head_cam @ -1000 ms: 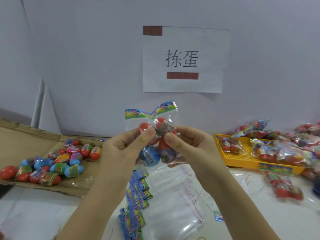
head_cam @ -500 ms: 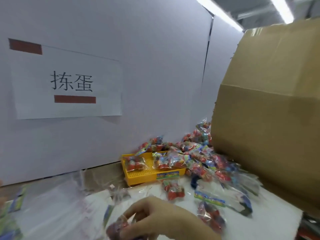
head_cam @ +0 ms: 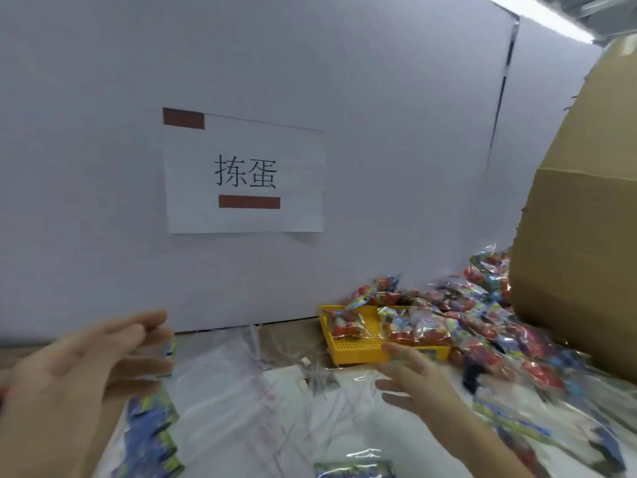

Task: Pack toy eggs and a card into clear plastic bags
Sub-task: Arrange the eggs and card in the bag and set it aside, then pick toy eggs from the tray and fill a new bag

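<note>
My left hand (head_cam: 86,367) hovers at the lower left with fingers straight and holds nothing. My right hand (head_cam: 413,377) reaches out in front of the yellow tray (head_cam: 358,350), fingers spread and empty. A pile of packed egg bags (head_cam: 482,322) lies on and to the right of the tray. Empty clear plastic bags (head_cam: 262,391) lie spread on the table between my hands. A row of colourful cards (head_cam: 151,432) lies at the lower left, partly under my left hand. The view is blurred by motion.
A white partition (head_cam: 344,81) with a paper sign (head_cam: 244,174) closes off the back. A large cardboard box (head_cam: 586,236) stands at the right edge, over the pile of packed bags.
The packed bag that both hands held has left them; both hands are now empty. The view swung right, then partly back left, and my left hand came back into view.
</note>
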A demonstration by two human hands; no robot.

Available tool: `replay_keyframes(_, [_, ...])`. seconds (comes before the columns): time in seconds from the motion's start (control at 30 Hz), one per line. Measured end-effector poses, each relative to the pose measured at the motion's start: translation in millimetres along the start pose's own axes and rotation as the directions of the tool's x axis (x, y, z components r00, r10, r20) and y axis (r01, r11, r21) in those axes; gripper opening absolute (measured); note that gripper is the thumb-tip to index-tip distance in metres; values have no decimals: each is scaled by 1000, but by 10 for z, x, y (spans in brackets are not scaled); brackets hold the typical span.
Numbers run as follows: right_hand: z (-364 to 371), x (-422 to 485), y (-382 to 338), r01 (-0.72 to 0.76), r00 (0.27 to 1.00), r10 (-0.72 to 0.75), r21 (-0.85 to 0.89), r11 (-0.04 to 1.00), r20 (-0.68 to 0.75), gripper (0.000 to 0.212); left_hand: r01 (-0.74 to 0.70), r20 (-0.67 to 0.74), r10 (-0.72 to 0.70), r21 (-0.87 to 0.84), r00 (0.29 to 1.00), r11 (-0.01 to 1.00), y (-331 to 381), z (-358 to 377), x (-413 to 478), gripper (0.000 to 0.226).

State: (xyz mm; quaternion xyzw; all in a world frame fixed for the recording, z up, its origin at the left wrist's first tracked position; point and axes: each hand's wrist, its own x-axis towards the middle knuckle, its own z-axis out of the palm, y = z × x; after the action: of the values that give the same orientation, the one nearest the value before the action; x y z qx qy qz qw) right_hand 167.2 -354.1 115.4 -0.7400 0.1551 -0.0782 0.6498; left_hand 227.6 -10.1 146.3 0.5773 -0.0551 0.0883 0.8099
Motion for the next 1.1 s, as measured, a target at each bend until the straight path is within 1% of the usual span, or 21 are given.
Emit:
replay_keyframes(0.07, [345, -50, 154, 83, 995, -71, -168, 982, 75, 27, -127, -71, 129, 29, 989, 992, 112, -16, -99, 33])
replay_keyframes(0.13, [683, -88, 219, 197, 977, -165, -276, 941, 136, 30, -190, -58, 194, 68, 979, 980, 226, 21, -179, 40])
replay_keyframes(0.2, [996, -121, 219, 360, 928, -281, -398, 844, 244, 29, -207, -39, 211, 85, 977, 975, 293, 41, -228, 42])
replay_keyframes(0.23, [1147, -114, 239, 418, 903, -307, -456, 786, 300, 31, -191, -28, 195, 94, 980, 977, 301, 58, -250, 40])
replay_keyframes(0.27, [1277, -101, 266, 452, 884, -278, -537, 712, 375, 38, -183, -9, 186, 141, 983, 973, 266, 53, -269, 38])
replay_keyframes(0.33, [1483, -55, 325, 501, 860, -173, -724, 475, 481, 49, -156, 61, 145, 236, 988, 959, 218, 72, -355, 35])
replay_keyframes(0.37, [1551, -36, 353, 526, 849, -171, -767, 367, 501, 46, -141, 93, 118, 293, 989, 946, 172, 75, -386, 34])
replay_keyframes(0.4, [1589, -21, 379, 546, 838, -217, -773, 322, 501, 40, -132, 118, 95, 373, 988, 918, 115, 65, -407, 32])
replay_keyframes(0.5, [1549, 8, 466, 569, 819, -343, -733, 374, 461, 25, -160, 203, 29, 665, 979, 730, -67, 11, -478, 16])
replay_keyframes(0.57, [1478, 37, 491, 586, 802, -417, -697, 413, 427, 18, -171, 241, -31, 769, 970, 616, -204, -42, -529, 14])
replay_keyframes(0.67, [1403, 49, 397, 627, 753, -576, -613, 481, 319, 7, -186, 290, -152, 858, 945, 479, -363, -170, -613, 33])
replay_keyframes(0.73, [1358, 70, 309, 688, 694, -631, -578, 438, 348, 5, -243, 338, -164, 873, 927, 423, -454, -272, -656, 48])
replay_keyframes(0.77, [1342, 75, 266, 726, 666, -619, -556, 405, 418, 4, -298, 375, -159, 881, 913, 368, -530, -325, -662, 53])
replay_keyframes(0.8, [1334, 77, 238, 750, 653, -570, -529, 397, 499, 5, -367, 418, -166, 891, 893, 267, -588, -350, -662, 54])
replay_keyframes(0.87, [1369, 42, 244, 714, 697, -390, -527, 461, 602, 10, -471, 482, -195, 876, 854, 102, -650, -331, -712, 43])
replay_keyframes(0.9, [1384, 37, 280, 678, 728, -317, -571, 462, 608, 14, -536, 539, -167, 842, 826, 66, -688, -312, -721, 34])
replay_keyframes(0.93, [1386, 46, 318, 655, 752, -297, -614, 441, 589, 16, -590, 589, -112, 807, 800, 25, -707, -272, -723, 22])
replay_keyframes(0.97, [1384, 43, 349, 644, 764, -324, -638, 422, 557, 18, -617, 617, -40, 787, 786, 23, -729, -257, -739, 14])
replay_keyframes(1.0, [1369, 34, 357, 635, 772, -376, -651, 416, 512, 20, -604, 603, 55, 797, 796, 4, -728, -248, -752, 16])
replay_keyframes(1.07, [1281, 49, 305, 571, 810, -421, -711, 410, 408, 28, -448, 439, 90, 877, 894, 173, -723, -289, -762, 20])
replay_keyframes(1.1, [1207, 76, 253, 507, 843, -389, -791, 343, 372, 37, -370, 354, 105, 893, 929, 256, -751, -348, -766, 26])
